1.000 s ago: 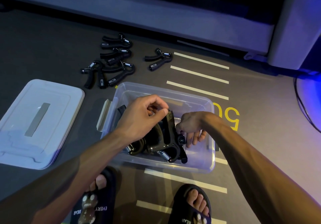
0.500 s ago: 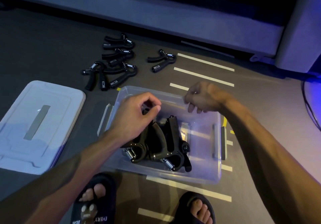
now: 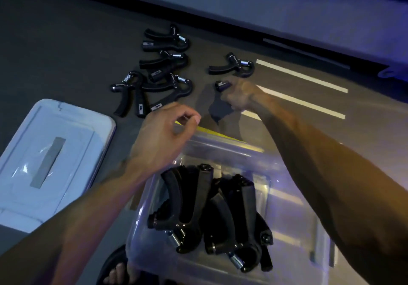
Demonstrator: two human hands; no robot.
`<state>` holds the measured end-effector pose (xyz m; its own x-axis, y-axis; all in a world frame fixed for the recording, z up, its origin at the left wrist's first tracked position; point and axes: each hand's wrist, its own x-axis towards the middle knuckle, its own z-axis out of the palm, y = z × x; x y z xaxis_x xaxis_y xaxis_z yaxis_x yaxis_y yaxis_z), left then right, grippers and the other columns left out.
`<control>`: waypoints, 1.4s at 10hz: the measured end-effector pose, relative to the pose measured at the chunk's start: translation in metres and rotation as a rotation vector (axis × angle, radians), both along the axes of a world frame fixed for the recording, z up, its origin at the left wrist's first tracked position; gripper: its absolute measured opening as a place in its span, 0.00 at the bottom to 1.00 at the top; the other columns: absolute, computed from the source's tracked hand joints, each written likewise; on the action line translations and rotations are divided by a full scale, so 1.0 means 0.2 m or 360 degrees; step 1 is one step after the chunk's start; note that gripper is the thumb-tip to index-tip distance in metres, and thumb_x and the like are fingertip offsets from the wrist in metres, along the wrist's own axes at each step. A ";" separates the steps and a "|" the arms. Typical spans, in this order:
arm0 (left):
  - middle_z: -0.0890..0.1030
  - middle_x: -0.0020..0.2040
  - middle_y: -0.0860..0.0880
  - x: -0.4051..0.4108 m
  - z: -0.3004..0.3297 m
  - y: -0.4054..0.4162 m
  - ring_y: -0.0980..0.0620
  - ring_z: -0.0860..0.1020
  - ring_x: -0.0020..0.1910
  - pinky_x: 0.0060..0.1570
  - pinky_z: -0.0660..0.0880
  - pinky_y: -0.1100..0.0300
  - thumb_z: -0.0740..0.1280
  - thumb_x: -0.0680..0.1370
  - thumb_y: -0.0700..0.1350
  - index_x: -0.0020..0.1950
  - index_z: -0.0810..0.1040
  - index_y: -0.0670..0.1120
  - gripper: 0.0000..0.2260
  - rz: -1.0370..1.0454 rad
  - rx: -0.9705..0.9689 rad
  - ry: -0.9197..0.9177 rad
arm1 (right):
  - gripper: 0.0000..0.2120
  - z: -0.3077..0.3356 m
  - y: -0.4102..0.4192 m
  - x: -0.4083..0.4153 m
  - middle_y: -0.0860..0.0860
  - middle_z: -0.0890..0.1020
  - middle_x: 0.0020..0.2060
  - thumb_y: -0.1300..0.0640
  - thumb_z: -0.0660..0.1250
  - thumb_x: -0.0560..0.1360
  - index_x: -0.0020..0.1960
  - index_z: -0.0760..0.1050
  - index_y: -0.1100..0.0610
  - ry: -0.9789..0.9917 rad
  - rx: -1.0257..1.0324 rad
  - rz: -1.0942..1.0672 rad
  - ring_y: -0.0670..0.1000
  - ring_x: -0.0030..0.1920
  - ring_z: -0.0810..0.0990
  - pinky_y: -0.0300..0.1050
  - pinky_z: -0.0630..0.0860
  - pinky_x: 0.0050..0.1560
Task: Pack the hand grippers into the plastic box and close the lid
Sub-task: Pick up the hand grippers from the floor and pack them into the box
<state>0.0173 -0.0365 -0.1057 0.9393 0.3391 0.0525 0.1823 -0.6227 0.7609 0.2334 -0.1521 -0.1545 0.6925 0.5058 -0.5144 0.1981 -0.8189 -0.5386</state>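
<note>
We are closing our right hand (image 3: 237,95) on, it seems, the lone gripper (image 3: 234,69) beyond the box (image 3: 293,196); left hand (image 3: 164,134) is hanging loosely curled, empty. We should be gripping both handles firmly before lifting.

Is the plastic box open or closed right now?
Open. The plastic box has no cover; its lid lies flat on the floor to its left.

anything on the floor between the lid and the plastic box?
Only the left forearm crosses above it in the head view; the floor between lid and plastic box looks bare.
</note>
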 end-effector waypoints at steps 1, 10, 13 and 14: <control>0.82 0.44 0.55 0.01 0.00 0.01 0.56 0.80 0.47 0.51 0.73 0.65 0.68 0.81 0.44 0.48 0.84 0.48 0.05 -0.0028 -0.0028 0.0039 | 0.12 -0.10 0.08 0.05 0.56 0.82 0.43 0.52 0.64 0.77 0.60 0.73 0.48 0.0064 -0.0122 -0.0073 0.57 0.42 0.86 0.52 0.84 0.43; 0.80 0.60 0.56 -0.22 0.06 -0.13 0.55 0.76 0.62 0.68 0.69 0.45 0.65 0.79 0.48 0.55 0.82 0.52 0.08 -0.0152 0.0165 -0.0078 | 0.11 0.46 -0.41 -0.23 0.45 0.83 0.46 0.48 0.59 0.79 0.54 0.80 0.46 -0.0979 0.0234 0.0101 0.51 0.45 0.78 0.45 0.73 0.45; 0.78 0.67 0.54 -0.28 0.04 -0.17 0.48 0.71 0.71 0.69 0.64 0.50 0.65 0.77 0.49 0.58 0.81 0.52 0.11 -0.0141 0.0339 -0.0037 | 0.13 0.92 -0.64 -0.51 0.48 0.81 0.37 0.45 0.63 0.73 0.50 0.81 0.50 -0.1303 0.0340 0.0214 0.53 0.40 0.79 0.46 0.73 0.42; 0.78 0.67 0.54 -0.28 0.02 -0.17 0.48 0.71 0.71 0.68 0.63 0.52 0.66 0.76 0.47 0.57 0.81 0.52 0.11 -0.0135 0.0369 -0.0056 | 0.14 1.06 -0.74 -0.62 0.49 0.83 0.36 0.45 0.64 0.70 0.50 0.82 0.51 -0.1356 0.0349 0.0308 0.53 0.38 0.80 0.48 0.77 0.41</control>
